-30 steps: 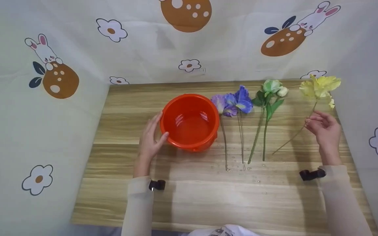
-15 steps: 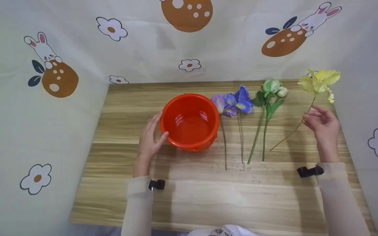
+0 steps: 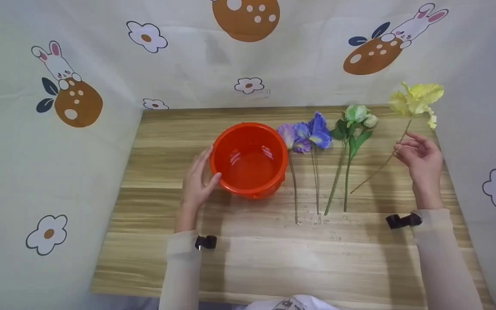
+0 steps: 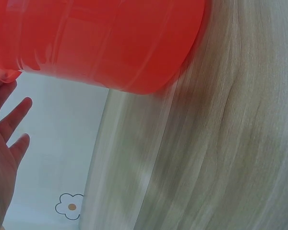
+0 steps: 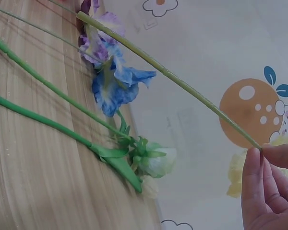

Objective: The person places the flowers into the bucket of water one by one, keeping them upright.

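An orange-red plastic bucket [image 3: 248, 137] stands upright on the wooden table. My left hand [image 3: 197, 178] rests against its left side, fingers fairly straight and fingertips at the rim; in the left wrist view the other fingers [image 4: 14, 120] stand off the wall. Over the table's right side, my right hand [image 3: 423, 159] pinches the thin stem of a yellow artificial flower [image 3: 420, 99] between thumb and fingertips. Its bloom points away from me and its stem end slants down to the left. In the right wrist view the stem [image 5: 168, 74] passes above the other flowers.
Right of the bucket lie a purple flower [image 3: 288, 135], a blue-violet flower [image 3: 318, 131] and green-white flowers [image 3: 357, 114] with green stems, blooms toward the back. Small clear drops or beads [image 3: 338, 238] are scattered near the stem ends. Printed cloth [image 3: 196, 69] hangs behind and beside the table.
My right hand has moved away from me and slightly left, carrying the yellow flower with it. The left hand and the bucket have stayed in place.
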Available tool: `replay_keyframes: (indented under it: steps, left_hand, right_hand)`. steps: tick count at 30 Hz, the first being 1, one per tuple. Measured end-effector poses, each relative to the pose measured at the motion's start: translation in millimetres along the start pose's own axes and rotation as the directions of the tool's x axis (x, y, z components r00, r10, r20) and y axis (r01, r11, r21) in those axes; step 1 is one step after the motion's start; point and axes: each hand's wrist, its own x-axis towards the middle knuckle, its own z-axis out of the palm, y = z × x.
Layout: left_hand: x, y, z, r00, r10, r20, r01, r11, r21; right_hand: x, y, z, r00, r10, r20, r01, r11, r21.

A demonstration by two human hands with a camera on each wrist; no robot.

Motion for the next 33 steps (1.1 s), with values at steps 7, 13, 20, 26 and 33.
replay_keyframes:
  steps: [7, 13, 20, 26, 33]
  left_hand:
    - [0.3, 2.0, -0.3, 1.000, -0.025, 0.015, 0.024, 1.000, 0.001]
    - [-0.4, 2.0, -0.6, 0.999, -0.047, 0.028, 0.047, 0.999, 0.008]
    - [-0.1, 2.6, -1.9, 0.998, -0.047, 0.032, 0.048, 0.999, -0.006]
    - [-1.0, 2.7, -1.4, 0.999, -0.045, 0.031, 0.045, 0.999, -0.007]
    - [-0.7, 1.6, -0.2, 0.999, -0.035, 0.010, 0.035, 0.999, -0.003]
  right_hand:
    - [2.0, -2.8, 10.7, 1.000, -0.009, 0.016, 0.009, 1.000, 0.024]
    - [3.5, -3.6, 22.9, 0.999, -0.027, 0.026, 0.027, 1.000, 0.004]
    - [4.3, -5.5, 39.4, 0.998, -0.039, 0.050, 0.039, 0.999, -0.001]
    - [4.2, -7.4, 56.1, 0.996, -0.048, 0.076, 0.047, 0.999, 0.011]
    - [2.8, -8.8, 77.2, 0.991, -0.099, 0.087, 0.099, 0.995, 0.008]
